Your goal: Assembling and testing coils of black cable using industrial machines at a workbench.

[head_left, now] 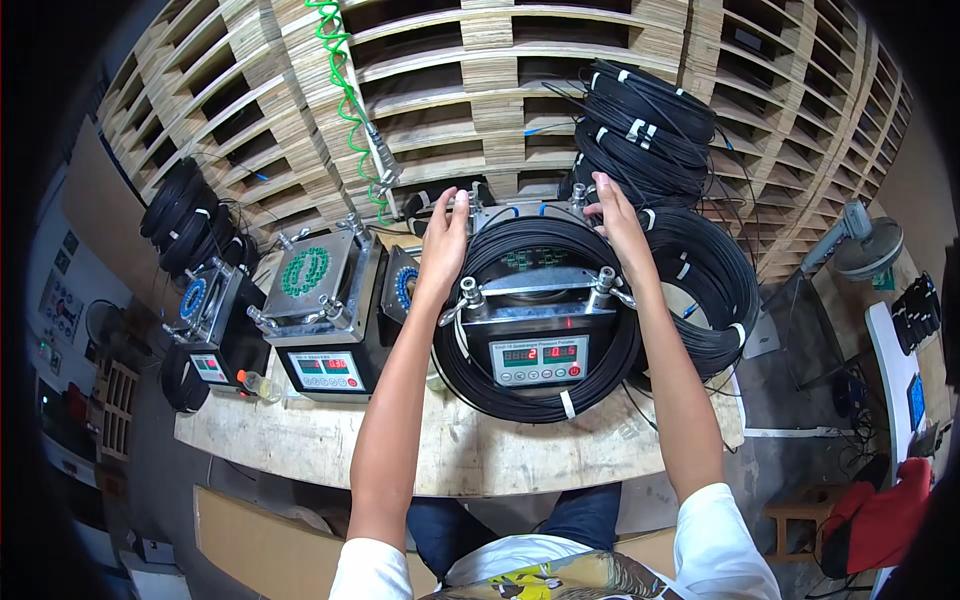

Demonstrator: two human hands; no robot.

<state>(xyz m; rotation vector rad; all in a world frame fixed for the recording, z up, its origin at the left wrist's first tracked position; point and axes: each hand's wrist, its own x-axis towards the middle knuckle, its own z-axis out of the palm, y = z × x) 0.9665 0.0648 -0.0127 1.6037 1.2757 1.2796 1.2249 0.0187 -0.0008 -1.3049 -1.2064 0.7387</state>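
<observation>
A coil of black cable loops around a polishing machine with a lit red digital display, in front of me. The coil's near part hangs below the control panel, and its far part passes over the machine's top. My left hand is at the coil's far left side, fingers stretched upward. On the far right side, my right hand has its fingers extended near a metal clamp post. Neither hand visibly grips anything. Two blue-tipped cable ends show between the hands, at the machine's back.
Left of it stand two similar machines, one topped by a green ring of connectors. Cable coils are stacked at the back right and lie at right. A green spiral air hose hangs before wooden pallets. A small bottle lies on the table.
</observation>
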